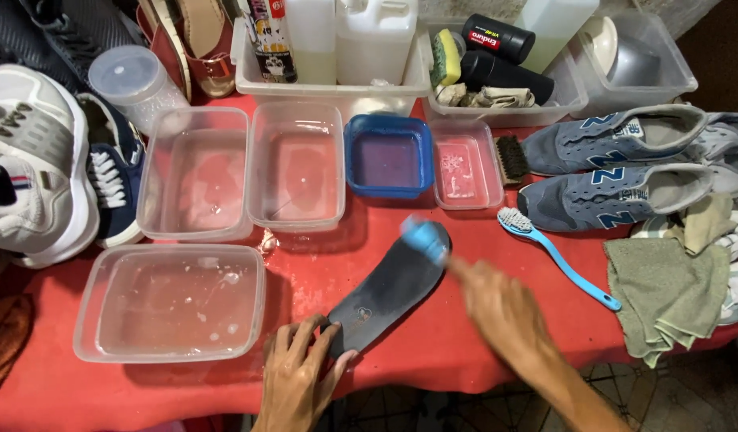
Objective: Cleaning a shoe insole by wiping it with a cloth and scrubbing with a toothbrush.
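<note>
A dark insole (393,288) lies flat on the red table cover (433,344) just below the middle of the view, its heel end toward seven o'clock and its toe end toward one o'clock. The left hand (299,376) presses spread fingers onto the heel end, pinning it rather than clasping it. The right hand (501,312) is blurred; it appears to hold a small blue brush (425,238) at the toe end, though how the fingers close around it I cannot tell. The insole looks thin, light and bendy, probably slick where wet, so it seems best held flat at the heel or by its edges. At ten o'clock from it sit two clear tubs of water (195,172), with a third tub (173,302) at nine o'clock; a blue tub (387,156) and a small pink-tinted tub (465,164) stand at twelve. A blue long-handled brush (557,260) lies at three o'clock, a pair of grey-blue sneakers (609,172) at two, and a folded green cloth (669,292) beyond the brush.
</note>
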